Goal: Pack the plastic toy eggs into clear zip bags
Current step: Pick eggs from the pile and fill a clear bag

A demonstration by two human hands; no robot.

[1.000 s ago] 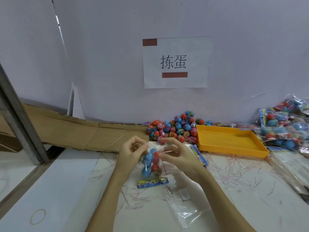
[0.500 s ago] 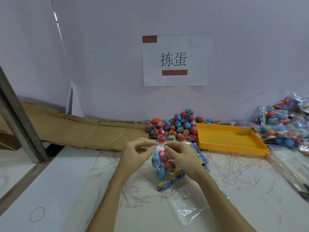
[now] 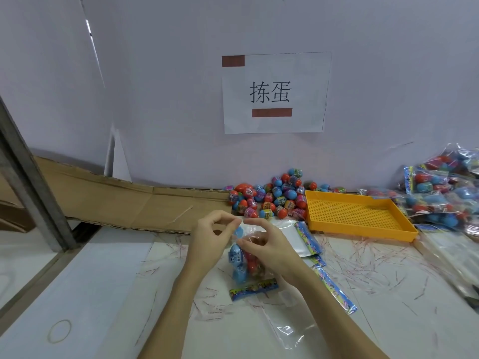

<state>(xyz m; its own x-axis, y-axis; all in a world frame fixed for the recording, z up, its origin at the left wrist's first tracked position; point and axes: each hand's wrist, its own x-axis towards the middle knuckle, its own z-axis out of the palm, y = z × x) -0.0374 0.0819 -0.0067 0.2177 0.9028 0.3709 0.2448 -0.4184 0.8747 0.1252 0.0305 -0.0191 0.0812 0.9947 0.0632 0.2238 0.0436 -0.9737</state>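
Loose eggs (image 3: pixel 269 198) lie left of tray (image 3: pixel 363 229).

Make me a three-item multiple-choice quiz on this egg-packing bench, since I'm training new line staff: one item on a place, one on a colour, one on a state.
1. Where does the loose pile of toy eggs lie?
A. In the tray
B. Against the wall, left of the tray
C. On the cardboard

2. What colour is the mesh tray?
A. Yellow-orange
B. Green
C. White

3. What is the state of the bag of eggs between the hands?
A. Lying untouched on the table
B. Held at its top by both hands
C. Empty

Answers: 1 B, the pile sits at the wall beside the tray's left edge. 2 A, its rim and floor are yellow-orange. 3 B, the left hand and right hand pinch the bag's top, with blue and red eggs inside.
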